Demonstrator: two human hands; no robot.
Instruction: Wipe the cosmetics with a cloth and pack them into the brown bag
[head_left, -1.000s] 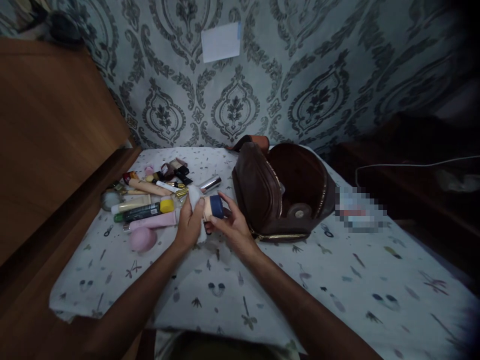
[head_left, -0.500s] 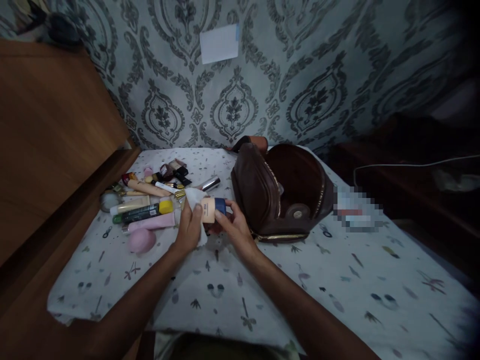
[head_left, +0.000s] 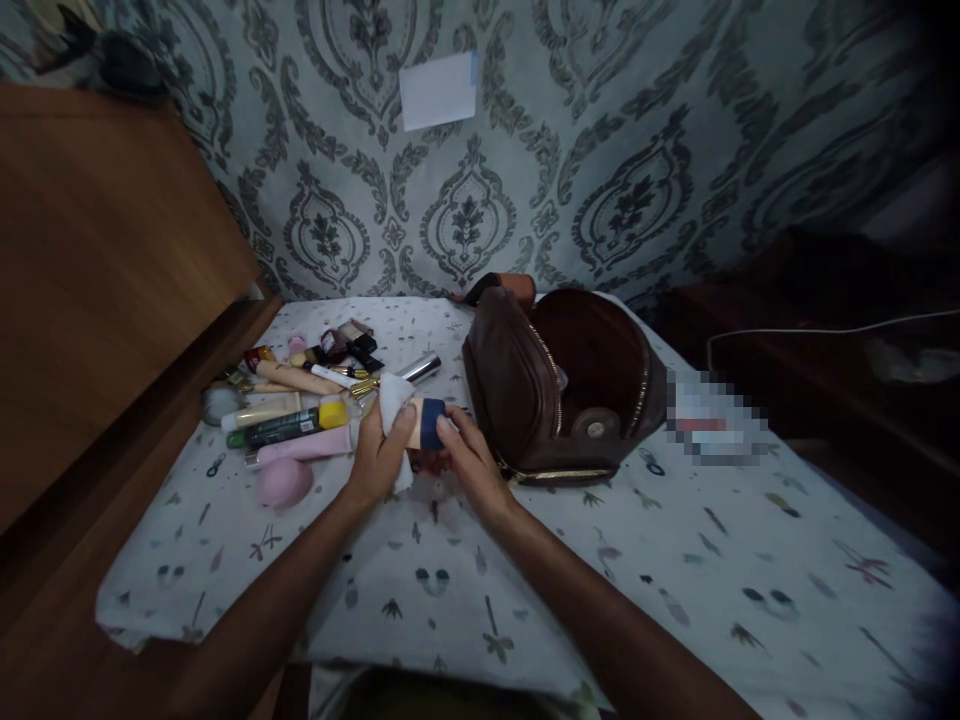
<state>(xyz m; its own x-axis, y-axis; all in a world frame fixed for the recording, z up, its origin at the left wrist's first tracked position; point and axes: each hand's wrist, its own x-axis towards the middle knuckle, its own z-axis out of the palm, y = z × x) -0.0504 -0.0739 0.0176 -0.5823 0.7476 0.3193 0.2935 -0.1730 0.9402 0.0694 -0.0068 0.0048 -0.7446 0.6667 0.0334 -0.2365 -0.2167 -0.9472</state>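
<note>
Blue-capped container (head_left: 429, 424), left fingers (head_left: 406, 414) and right fingers (head_left: 445, 428) clamped on it, printed cloth (head_left: 555, 560), patterned wall (head_left: 469, 215).

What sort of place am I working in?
Probably a bedroom or dressing corner at home: patterned wallpaper, a wooden cabinet, and makeup brushes lying on a cloth-covered table.

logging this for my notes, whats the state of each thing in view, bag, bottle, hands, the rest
brown bag: unzipped, gaping open
blue-capped bottle: cap on, held tilted on its side
white cloth: crumpled, against the bottle
left hand: closed on cloth and bottle
right hand: fingers on the blue cap
yellow-capped tube: capped, lying flat
pink tube: lying flat
silver tube: lying down
</note>
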